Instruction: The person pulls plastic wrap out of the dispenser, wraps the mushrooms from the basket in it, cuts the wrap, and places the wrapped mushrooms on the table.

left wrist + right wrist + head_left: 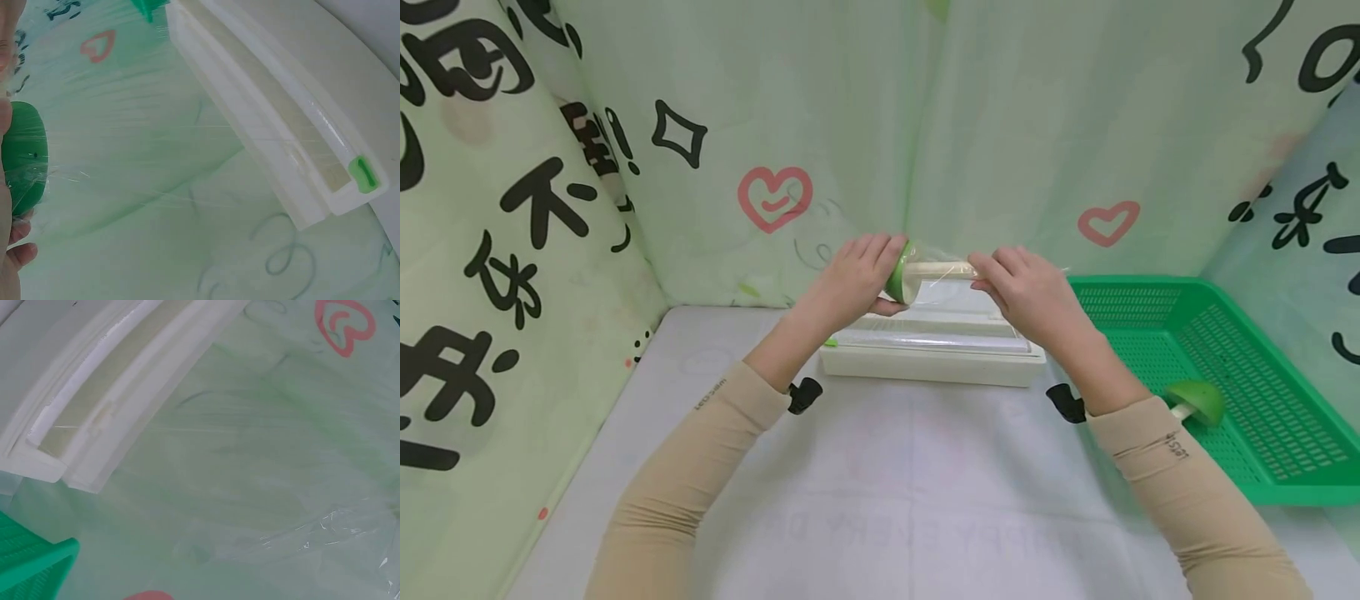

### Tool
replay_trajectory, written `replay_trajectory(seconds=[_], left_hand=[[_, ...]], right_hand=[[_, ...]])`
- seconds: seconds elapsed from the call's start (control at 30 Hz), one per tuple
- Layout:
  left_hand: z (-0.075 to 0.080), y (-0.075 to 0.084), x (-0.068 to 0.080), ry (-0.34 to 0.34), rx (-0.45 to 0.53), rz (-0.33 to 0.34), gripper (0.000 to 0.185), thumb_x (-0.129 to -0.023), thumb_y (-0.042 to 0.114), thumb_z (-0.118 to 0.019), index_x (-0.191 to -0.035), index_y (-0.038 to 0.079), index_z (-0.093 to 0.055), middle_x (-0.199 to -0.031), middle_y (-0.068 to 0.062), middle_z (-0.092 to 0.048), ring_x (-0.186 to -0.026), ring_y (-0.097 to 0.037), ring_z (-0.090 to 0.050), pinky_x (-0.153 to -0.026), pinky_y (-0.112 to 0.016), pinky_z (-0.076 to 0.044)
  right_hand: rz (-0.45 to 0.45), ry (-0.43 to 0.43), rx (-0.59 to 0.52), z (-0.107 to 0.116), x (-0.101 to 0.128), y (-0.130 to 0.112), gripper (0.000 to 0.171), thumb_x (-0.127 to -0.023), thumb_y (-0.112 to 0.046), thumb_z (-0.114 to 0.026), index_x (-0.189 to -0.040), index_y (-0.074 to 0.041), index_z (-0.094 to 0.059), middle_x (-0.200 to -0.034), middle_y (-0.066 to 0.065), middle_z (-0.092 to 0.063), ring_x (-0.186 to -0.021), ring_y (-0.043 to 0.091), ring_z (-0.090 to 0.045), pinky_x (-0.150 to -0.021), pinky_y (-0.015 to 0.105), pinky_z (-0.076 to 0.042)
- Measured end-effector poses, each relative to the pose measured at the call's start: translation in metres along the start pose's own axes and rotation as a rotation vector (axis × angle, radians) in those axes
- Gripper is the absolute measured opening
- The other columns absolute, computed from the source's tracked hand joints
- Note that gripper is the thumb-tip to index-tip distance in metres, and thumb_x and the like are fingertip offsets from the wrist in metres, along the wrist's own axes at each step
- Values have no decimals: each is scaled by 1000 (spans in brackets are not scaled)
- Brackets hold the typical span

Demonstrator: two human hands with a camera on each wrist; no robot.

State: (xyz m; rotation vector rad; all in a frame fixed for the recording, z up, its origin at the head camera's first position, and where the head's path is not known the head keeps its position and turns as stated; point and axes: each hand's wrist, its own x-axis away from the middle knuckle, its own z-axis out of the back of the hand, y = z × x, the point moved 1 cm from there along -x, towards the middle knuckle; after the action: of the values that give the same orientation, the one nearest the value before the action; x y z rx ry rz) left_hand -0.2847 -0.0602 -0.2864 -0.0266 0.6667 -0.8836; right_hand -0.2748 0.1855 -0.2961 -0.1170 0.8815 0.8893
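Raised over the back of the table is a mushroom-shaped thing (936, 270) with a green cap and a pale straight stem, lying sideways. My left hand (857, 279) grips its cap from the left. On the other side my right hand (1030, 292) pinches the stem's end. Clear cling film covers the stem, and in the left wrist view the film (156, 150) stretches from the green cap (25, 159) toward a white cling film dispenser (925, 367). This dispenser lies below both hands, its lid up and the film roll showing. Creased film (312, 534) shows in the right wrist view.
A green slotted basket (1285, 493) stands at the right and holds another green-capped, pale-stemmed thing (1198, 402). The dispenser's left end has a small green slider (364, 175). Pale green printed curtains (1000, 125) enclose the white-covered table (887, 500) at the back and sides.
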Motion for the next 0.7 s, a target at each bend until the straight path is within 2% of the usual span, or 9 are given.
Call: replay_trajectory(seconds=[0.1, 0.2, 0.33, 0.53, 0.7], left_hand=[[4, 2, 0, -4, -5, 2, 76, -77, 45, -67, -126, -3, -34, -105, -14, -49, -91, -27, -47, -79, -35, -43], [8, 6, 2, 13, -52, -13, 77, -77, 48, -66, -125, -3, -36, -103, -13, -50, -90, -26, -49, -78, -34, -43], [10, 18, 10, 36, -92, -52, 76, -76, 51, -65, -122, -4, -39, -99, -12, -51, -86, -25, -49, -76, -33, -43], [7, 49, 42, 37, -94, -97, 77, -75, 53, -64, -122, -2, -38, -98, -10, -49, -85, -23, -48, -76, -31, -43], [-12, 81, 77, 86, -62, -121, 82, -69, 58, -67, -120, 0, -38, -97, -9, -48, -82, -20, -47, -73, -28, -43]], right_hand=[[4, -16, 4, 4, -1, -1, 35, -98, -33, -33, -106, -3, -51, -72, 9, -45, -56, 23, -38, -47, 28, -32], [8, -21, -12, 10, 1, -4, 35, -98, -32, -34, -106, -4, -51, -72, 9, -44, -56, 23, -38, -46, 27, -31], [31, -24, -45, 17, 9, -14, 34, -98, -33, -34, -104, -5, -53, -70, 7, -45, -54, 21, -37, -45, 27, -30], [47, -52, -73, 21, 41, -44, 38, -98, -36, -32, -104, -6, -55, -72, 5, -47, -53, 18, -40, -46, 26, -34], [-4, -128, -129, 14, 82, -73, 39, -98, -39, -32, -106, -9, -55, -78, 1, -49, -60, 14, -43, -51, 25, -39]])
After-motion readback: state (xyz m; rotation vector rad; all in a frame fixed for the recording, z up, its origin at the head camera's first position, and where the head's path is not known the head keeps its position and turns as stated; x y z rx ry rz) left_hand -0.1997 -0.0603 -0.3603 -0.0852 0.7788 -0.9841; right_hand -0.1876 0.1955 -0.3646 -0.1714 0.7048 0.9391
